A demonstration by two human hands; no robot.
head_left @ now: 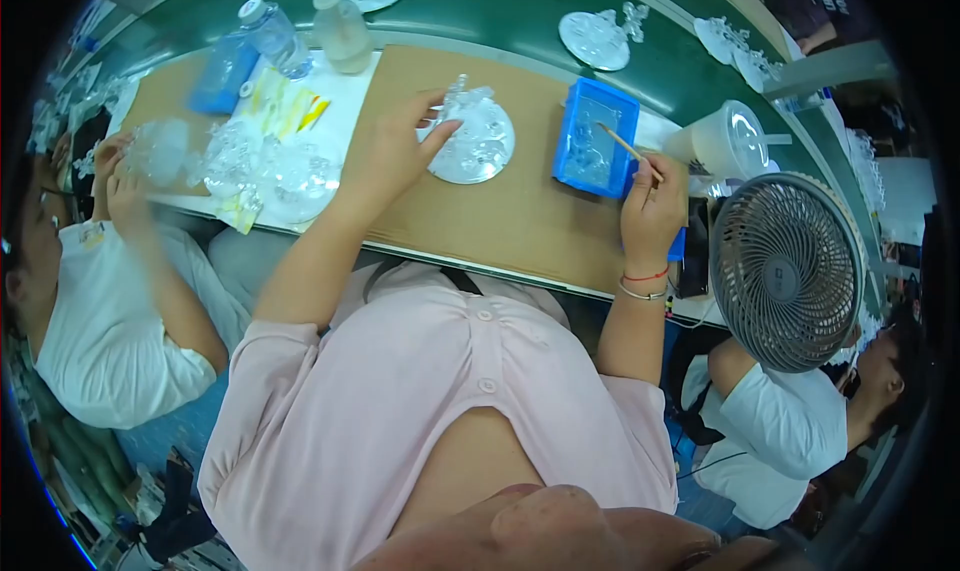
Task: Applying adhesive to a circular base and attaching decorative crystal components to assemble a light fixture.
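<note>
On the cardboard in front of me lies a round clear plastic disc (480, 161) with small clear shapes on it. My left hand (412, 136) is at its upper left, thumb and fingers closed around a clear plastic piece (463, 96) standing at the disc's far edge. Between the fingers of my right hand (655, 193) is a thin wood-coloured stick (625, 143). Its far end points down into a blue tray (562, 166), over small clear bits (590, 136); whether the tip touches them I cannot tell.
A round fan (785, 276) and a lidded cup (715, 141) stand at right. Bottles (340, 36) and a pile of clear pieces (275, 176) are at left. More discs (595, 41) lie on the green belt (480, 21). Co-workers (120, 321) sit on both sides.
</note>
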